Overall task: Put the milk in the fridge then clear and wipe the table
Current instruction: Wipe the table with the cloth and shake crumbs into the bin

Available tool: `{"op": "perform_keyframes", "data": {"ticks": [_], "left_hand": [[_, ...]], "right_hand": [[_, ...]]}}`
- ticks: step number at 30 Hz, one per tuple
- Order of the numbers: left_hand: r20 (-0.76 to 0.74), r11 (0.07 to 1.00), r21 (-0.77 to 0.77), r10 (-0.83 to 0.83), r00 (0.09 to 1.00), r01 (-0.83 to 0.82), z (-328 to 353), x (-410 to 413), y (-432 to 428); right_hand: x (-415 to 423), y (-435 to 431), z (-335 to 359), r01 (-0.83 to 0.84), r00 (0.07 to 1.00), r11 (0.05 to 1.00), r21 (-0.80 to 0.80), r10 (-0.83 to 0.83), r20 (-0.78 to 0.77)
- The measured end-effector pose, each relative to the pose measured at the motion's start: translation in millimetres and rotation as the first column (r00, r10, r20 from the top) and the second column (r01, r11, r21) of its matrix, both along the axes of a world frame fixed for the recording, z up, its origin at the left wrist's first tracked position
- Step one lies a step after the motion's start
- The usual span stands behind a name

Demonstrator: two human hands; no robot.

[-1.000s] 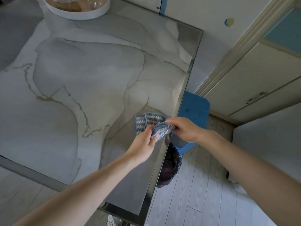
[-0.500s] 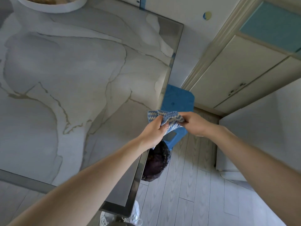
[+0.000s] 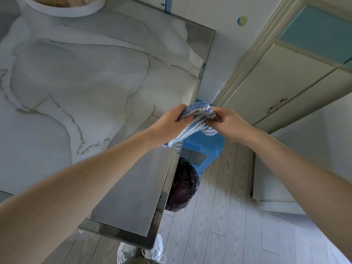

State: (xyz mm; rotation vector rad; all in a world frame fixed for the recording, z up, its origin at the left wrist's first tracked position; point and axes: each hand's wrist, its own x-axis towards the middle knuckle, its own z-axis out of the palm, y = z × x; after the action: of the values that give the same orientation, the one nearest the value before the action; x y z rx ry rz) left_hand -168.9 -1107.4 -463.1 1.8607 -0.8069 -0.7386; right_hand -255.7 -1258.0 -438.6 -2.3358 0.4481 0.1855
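A blue and white striped cloth is bunched between both of my hands, above the right edge of the marble-patterned table. My left hand grips its left part, and a loose end hangs down below that hand. My right hand holds the right part with curled fingers. No milk is in view.
A white round tray with wrapped food sits at the table's far left. Beside the table's right edge stand a blue plastic stool and a bin lined with a dark bag. Cream cabinets and a white appliance line the right.
Both hands have gathered the cloth into a tighter bunch and carried it from over the tabletop to its right edge.
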Motion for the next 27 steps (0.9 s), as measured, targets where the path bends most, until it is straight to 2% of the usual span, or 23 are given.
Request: {"op": "perform_keyframes", "data": {"ticks": [4,8,13,17,21,27], "left_hand": [[0.073,0.994,-0.047,0.099,0.992,-0.096,12,19,28],[0.192,0.986,0.039,0.154,0.969,-0.164,6,32,73],[0.122,0.972,0.182,0.129,0.984,-0.150,-27,24,134],[-0.006,0.980,0.141,0.144,0.989,-0.142,-57,-1,163],[-0.043,0.978,0.111,0.183,0.982,-0.177,-67,-24,167],[-0.122,0.980,0.053,0.199,0.972,-0.194,-65,-77,146]], "right_hand": [[23,22,8,-0.042,0.997,0.999,0.034,0.040,0.068],[48,61,-2,-0.119,0.992,0.991,0.057,0.117,0.038],[63,113,-36,-0.283,0.954,0.958,0.045,0.286,-0.091],[61,139,-60,-0.422,0.881,0.906,-0.020,0.405,-0.246],[54,145,-61,-0.483,0.841,0.876,-0.015,0.458,-0.289],[35,130,-57,-0.620,0.723,0.780,-0.088,0.524,-0.450]]}}
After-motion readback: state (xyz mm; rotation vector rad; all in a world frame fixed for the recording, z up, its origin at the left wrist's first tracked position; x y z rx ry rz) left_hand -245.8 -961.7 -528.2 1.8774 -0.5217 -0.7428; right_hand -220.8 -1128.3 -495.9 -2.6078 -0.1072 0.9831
